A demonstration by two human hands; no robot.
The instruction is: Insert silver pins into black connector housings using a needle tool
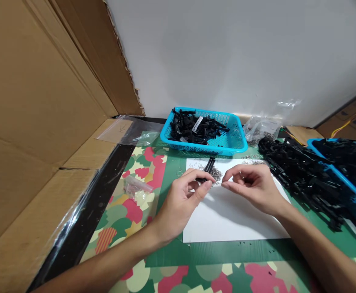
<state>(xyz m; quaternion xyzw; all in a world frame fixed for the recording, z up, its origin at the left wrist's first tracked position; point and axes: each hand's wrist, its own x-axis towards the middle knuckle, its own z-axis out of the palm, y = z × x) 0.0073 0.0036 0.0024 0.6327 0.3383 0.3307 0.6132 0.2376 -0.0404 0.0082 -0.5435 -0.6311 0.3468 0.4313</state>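
My left hand (187, 195) is closed around a slim black plastic part (209, 166), whose upper end sticks out past the fingers. Just to its right, my right hand (253, 185) has thumb and forefinger pinched together. Whatever that pinch holds, if anything, is too small to make out. Behind the hands, a heap of small metal pieces (217, 175), perhaps springs, lies on a white sheet of paper (227, 224). The two hands are a short gap apart above the sheet.
A blue basket (242, 146) with black parts stands behind the paper. To the right are a pile of black parts (300, 179) and another blue basket (343, 175). Clear plastic bags (135, 131) lie around. Cardboard (37, 101) walls the left side.
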